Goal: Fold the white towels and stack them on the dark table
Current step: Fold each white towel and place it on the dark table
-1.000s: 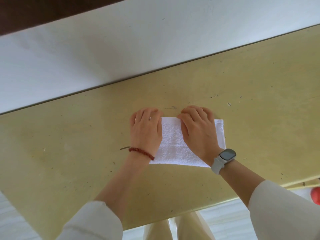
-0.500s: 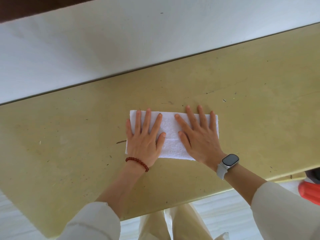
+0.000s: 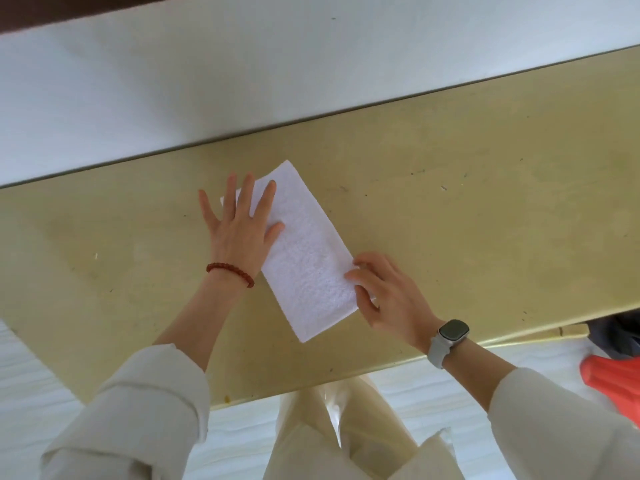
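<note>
The towel lies flat on the yellow tabletop at the centre of the frame, folded into a long narrow strip that runs diagonally from upper left to lower right. The left hand rests flat on the strip's upper left end with fingers spread, so that grip is open and pressing. The right hand holds the lower right long edge, fingers curled on the top face; the thumb is hidden, so a full pinch cannot be confirmed. The towel appears light, soft and limp, with a rough pile that should resist slipping. It will likely sag if lifted by one corner. Take hold at a short end, both layers together.
</note>
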Available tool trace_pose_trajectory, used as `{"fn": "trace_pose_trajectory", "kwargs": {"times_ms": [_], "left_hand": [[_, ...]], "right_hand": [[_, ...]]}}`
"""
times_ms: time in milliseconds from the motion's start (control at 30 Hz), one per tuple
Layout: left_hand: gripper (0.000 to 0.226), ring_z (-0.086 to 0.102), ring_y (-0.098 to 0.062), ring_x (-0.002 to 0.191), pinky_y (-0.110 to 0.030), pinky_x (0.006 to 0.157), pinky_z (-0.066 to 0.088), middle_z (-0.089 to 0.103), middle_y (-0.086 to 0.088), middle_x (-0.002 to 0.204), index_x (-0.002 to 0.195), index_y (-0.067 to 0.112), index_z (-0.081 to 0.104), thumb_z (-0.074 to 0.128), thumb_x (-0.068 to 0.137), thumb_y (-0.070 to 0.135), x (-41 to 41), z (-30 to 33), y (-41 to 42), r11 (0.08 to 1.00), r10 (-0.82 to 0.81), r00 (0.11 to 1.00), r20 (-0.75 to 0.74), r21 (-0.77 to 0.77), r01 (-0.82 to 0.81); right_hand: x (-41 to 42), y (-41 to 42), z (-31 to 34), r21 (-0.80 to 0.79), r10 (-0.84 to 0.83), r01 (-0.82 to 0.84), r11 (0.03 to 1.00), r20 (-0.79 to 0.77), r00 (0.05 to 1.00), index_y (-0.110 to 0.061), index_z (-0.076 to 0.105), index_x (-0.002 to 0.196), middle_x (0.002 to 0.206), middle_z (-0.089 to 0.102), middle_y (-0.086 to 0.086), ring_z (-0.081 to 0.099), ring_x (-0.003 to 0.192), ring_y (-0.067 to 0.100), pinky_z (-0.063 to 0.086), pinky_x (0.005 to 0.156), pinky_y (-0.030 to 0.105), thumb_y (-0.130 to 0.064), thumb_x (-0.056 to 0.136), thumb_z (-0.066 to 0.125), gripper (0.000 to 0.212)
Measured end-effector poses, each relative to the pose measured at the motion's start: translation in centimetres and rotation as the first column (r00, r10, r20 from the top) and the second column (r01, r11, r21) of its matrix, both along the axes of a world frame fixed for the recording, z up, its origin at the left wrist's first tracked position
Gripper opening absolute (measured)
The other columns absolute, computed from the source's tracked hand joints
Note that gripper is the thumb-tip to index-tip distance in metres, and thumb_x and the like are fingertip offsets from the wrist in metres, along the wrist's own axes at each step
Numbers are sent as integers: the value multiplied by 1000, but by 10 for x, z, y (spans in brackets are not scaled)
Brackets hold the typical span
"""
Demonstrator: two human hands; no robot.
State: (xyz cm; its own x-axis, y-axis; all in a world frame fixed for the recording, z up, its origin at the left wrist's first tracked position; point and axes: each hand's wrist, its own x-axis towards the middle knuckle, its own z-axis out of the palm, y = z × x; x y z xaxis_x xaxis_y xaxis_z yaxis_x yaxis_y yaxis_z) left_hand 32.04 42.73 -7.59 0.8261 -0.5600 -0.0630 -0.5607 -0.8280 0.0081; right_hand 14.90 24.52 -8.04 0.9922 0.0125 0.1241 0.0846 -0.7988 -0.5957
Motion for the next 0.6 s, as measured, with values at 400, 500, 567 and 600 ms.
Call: {"fn": "trace_pose_trajectory", "kwargs": {"times_ms": [400, 500, 567, 600], "left_hand": [[13, 51, -19, 91, -32, 79, 41, 62, -3, 93, 77, 14, 60, 51, 84, 21, -128, -10, 14, 861, -216, 975, -56, -482, 163], [26, 48, -20, 91, -32, 81, 37, 60, -3, 92, 76, 14, 59, 58, 77, 40, -129, -10, 9, 888, -183, 982, -53, -438, 142], [38, 46, -20, 89, -33, 78, 35, 58, -2, 92, 76, 15, 56, 59, 71, 53, -130, -10, 2, 917, -156, 985, -69, -380, 118], [41, 46, -20, 87, -33, 77, 35, 57, -2, 91, 77, 16, 55, 58, 69, 56, -132, -9, -2, 932, -137, 988, -72, -347, 104]], "right_hand": [[-13, -26, -13, -329, 323, -270, 905, 117, 939, -5, 63, 91, 95, 63, 10, 50, 85, 26, 40, 73, 32, -3, 82, 52, 15], [-8, -20, -10, -384, 315, -250, 889, 116, 942, -2, 64, 81, 85, 64, 11, 56, 69, 28, 46, 60, 34, 3, 77, 54, 12], [-4, -15, -9, -371, 286, -225, 901, 116, 951, 0, 62, 75, 81, 62, 13, 55, 62, 29, 46, 54, 34, 7, 73, 55, 10], [-2, -13, -7, -344, 263, -211, 915, 111, 958, 0, 61, 75, 82, 62, 14, 55, 61, 30, 46, 52, 34, 7, 72, 54, 10]]}}
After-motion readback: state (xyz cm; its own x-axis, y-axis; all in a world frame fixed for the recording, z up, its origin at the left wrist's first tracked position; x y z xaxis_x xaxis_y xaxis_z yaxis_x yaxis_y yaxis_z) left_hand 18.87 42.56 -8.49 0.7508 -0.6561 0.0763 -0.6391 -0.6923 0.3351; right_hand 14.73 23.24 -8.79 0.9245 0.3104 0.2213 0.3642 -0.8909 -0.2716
